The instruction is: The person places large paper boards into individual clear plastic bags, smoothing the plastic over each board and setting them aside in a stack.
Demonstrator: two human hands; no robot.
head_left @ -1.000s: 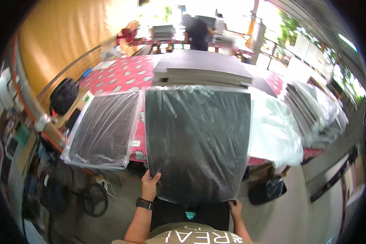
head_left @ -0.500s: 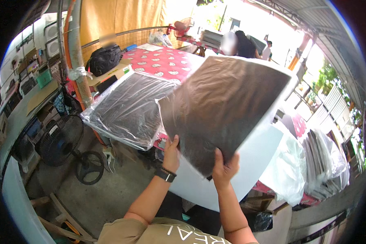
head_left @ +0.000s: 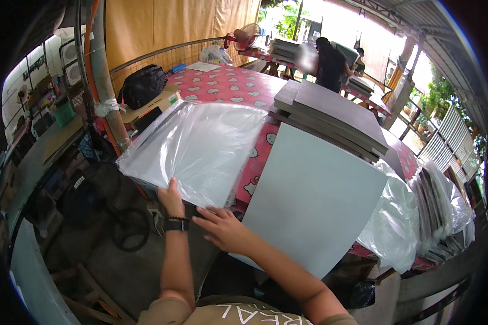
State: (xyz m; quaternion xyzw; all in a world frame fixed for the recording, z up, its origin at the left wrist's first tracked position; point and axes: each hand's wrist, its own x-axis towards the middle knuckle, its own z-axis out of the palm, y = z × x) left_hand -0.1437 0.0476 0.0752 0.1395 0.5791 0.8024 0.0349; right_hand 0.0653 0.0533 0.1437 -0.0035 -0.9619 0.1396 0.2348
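Note:
A flat panel wrapped in clear plastic (head_left: 200, 146), pale and shiny on top, lies on the left side of the table. My left hand (head_left: 172, 201) pinches its near edge, thumb on the upper face and the other fingers mostly hidden. Close to the near right corner of that panel is my right hand (head_left: 222, 226), open, fingers apart and stretched toward the plastic edge. A large pale board (head_left: 320, 189) lies flat to the right of the wrapped panel. Behind this board rises a stack of dark grey boards (head_left: 336, 111).
Red patterned cloth (head_left: 217, 81) covers the table. A black bag (head_left: 143, 85) sits on a cardboard box at the far left. Plastic sheeting (head_left: 390, 225) and several upright wrapped panels (head_left: 434, 208) are at the right. A standing fan (head_left: 87, 189) is left; people work far back.
The dark panel that both hands held up has come down to the left, where a pale wrapped face now shows. My right hand has let go. The grey stack behind is now uncovered.

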